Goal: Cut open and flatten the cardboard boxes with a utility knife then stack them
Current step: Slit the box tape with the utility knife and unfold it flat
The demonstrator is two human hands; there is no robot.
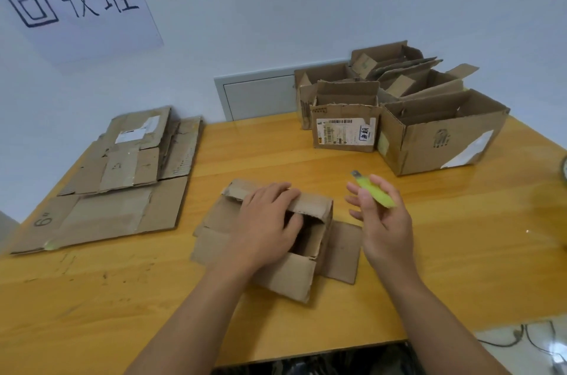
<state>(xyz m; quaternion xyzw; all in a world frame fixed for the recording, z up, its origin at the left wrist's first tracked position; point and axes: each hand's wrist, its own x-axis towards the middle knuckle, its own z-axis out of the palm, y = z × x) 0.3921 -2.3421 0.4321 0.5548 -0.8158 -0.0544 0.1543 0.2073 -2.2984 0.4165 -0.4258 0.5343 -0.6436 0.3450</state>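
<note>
Wooden table (429,252), left hand (270,221) spread flat on small box (294,270), right hand (383,221) raised, loosely holding yellow utility knife (374,190)

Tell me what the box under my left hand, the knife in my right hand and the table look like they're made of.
Box: brown corrugated cardboard, matte, with ragged torn edges. Knife: yellow-green handle, probably plastic, with a small grey metal-looking blade tip. Table: orange-yellow wood or wood-look laminate, glossy; it mirrors the boxes behind.
</note>
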